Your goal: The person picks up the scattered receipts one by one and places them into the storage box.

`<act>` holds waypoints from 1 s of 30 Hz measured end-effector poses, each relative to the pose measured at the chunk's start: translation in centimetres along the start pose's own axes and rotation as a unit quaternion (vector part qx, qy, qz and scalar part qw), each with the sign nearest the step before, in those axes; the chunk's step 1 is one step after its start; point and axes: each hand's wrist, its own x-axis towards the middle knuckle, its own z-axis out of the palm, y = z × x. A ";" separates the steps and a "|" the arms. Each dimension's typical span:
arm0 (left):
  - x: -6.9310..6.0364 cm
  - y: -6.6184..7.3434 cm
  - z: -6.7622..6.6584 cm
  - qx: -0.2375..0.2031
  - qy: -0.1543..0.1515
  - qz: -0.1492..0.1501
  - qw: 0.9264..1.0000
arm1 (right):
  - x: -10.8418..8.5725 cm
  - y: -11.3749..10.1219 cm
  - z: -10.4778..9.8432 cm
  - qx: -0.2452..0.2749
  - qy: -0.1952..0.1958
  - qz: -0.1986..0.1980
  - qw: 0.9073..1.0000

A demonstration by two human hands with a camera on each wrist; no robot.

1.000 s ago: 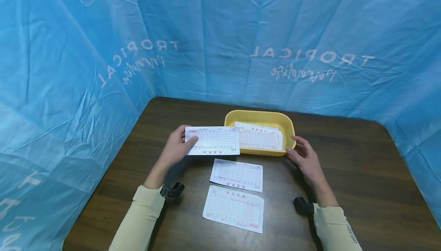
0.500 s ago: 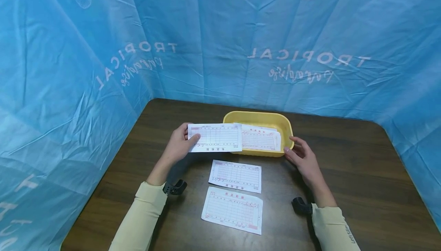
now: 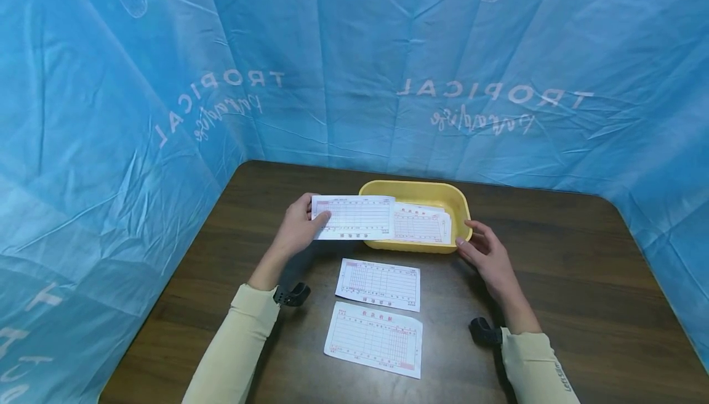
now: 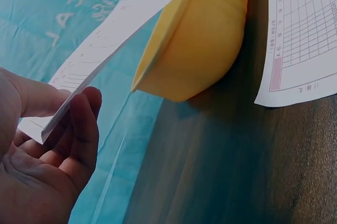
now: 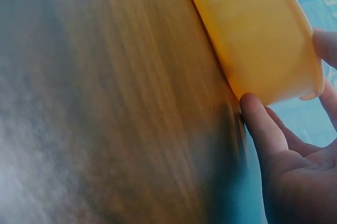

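Observation:
My left hand (image 3: 299, 226) pinches a white printed receipt slip (image 3: 354, 217) by its left end, thumb on top and fingers beneath. The slip's right part hangs over the left side of a yellow plastic basket (image 3: 437, 189). Inside the basket lie other slips (image 3: 422, 224) printed in red, partly covered by the held one. My right hand (image 3: 490, 259) holds the basket's right front corner. In the right wrist view the thumb (image 5: 260, 121) touches the basket's lower wall (image 5: 258, 40), with fingers at the rim.
Two more slips lie on the dark wooden table (image 3: 581, 281) in front of the basket: a dark-printed one (image 3: 379, 284) and, nearer, a red-printed one (image 3: 373, 339). A blue printed cloth (image 3: 354, 71) hangs behind and beside the table.
The left hand has carried its slip to the right and slightly away from me, further over the basket. My right hand keeps its place at the basket's corner.

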 end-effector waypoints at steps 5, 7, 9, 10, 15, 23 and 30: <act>0.3 0.1 0.6 0.004 -0.001 -0.002 1.000 | -0.2 0.0 -0.5 -0.015 -0.002 -0.006 1.000; 0.4 0.2 0.8 0.002 -0.001 -0.001 1.000 | -0.2 0.0 -0.6 -0.018 -0.002 -0.009 1.000; 0.6 0.3 1.0 -0.001 -0.004 0.004 1.000 | -0.2 -0.1 -0.7 -0.017 0.002 -0.012 1.000; 0.7 0.3 1.1 -0.002 -0.007 0.009 1.000 | -0.2 -0.2 -0.7 -0.014 0.003 -0.013 1.000; 1.0 0.7 1.3 0.003 -0.013 0.011 1.000 | -0.2 -0.2 -0.3 -0.006 0.005 -0.009 1.000; 1.6 0.9 1.8 0.004 -0.023 0.006 1.000 | -0.1 0.1 -0.2 -0.043 0.011 -0.012 0.999; 2.3 1.5 2.9 0.014 -0.037 0.017 0.999 | -0.1 0.0 -0.3 -0.049 0.006 -0.015 0.999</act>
